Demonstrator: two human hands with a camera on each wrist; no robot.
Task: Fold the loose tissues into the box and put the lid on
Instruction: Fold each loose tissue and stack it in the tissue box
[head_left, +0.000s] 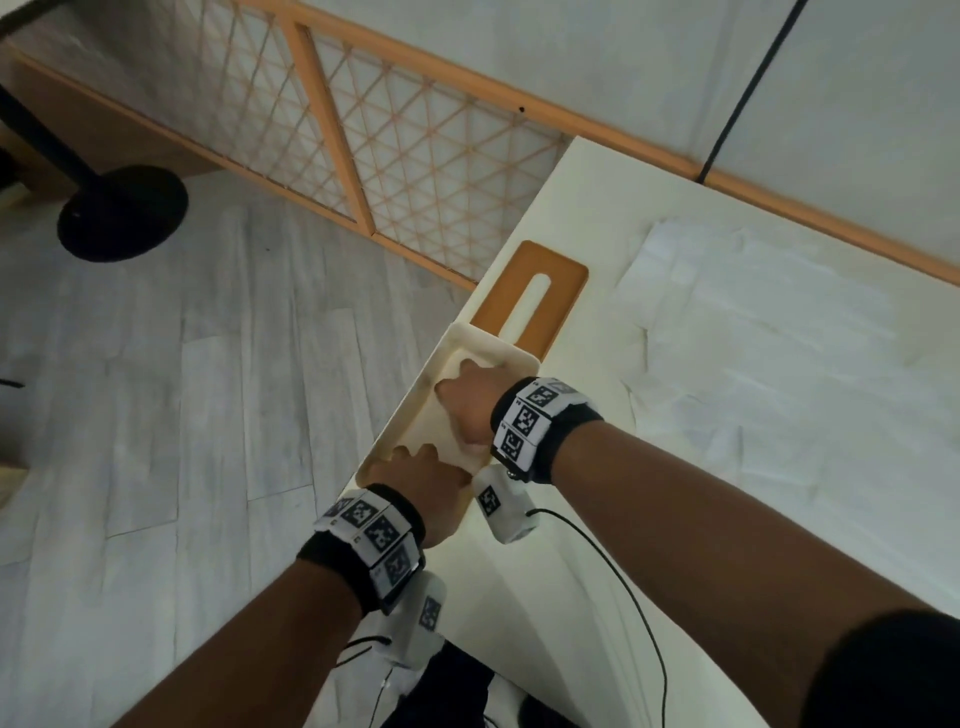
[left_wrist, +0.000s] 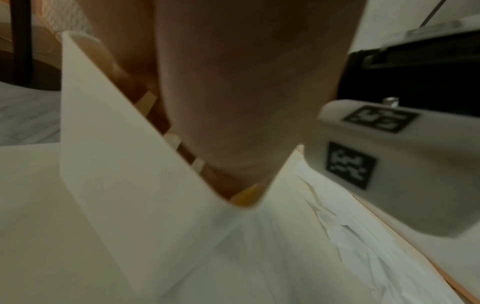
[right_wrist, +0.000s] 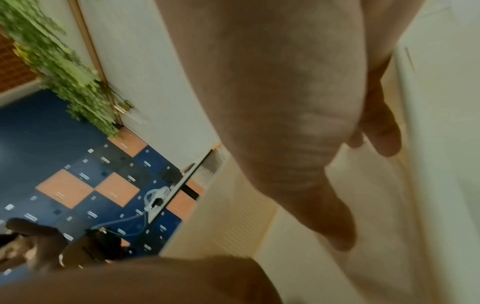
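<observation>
Down at the left, over the table's (head_left: 571, 519) edge, the left hand (head_left: 421, 483) reaches into the near end of the box (head_left: 415, 410), fingers curled over its rim, thumb seemingly outside, so it looks clamped on the wall. Just right of it, the right hand (head_left: 470, 410) is sunk knuckle-deep in the box; in the right wrist view its fingers (right_wrist: 335, 222) lie fairly straight against the pale inner wall, pressing rather than gripping. I can't see any tissue inside the box; the hands hide most of it. Beyond the box lies the lid (head_left: 540, 296), brown with a slot, flat on the table and partly under the box's far end. Further right, the tissues (head_left: 769, 332) are spread loose over the table, well apart from the box. So I'd judge the task is barely begun: folding, packing and lidding all remain.
</observation>
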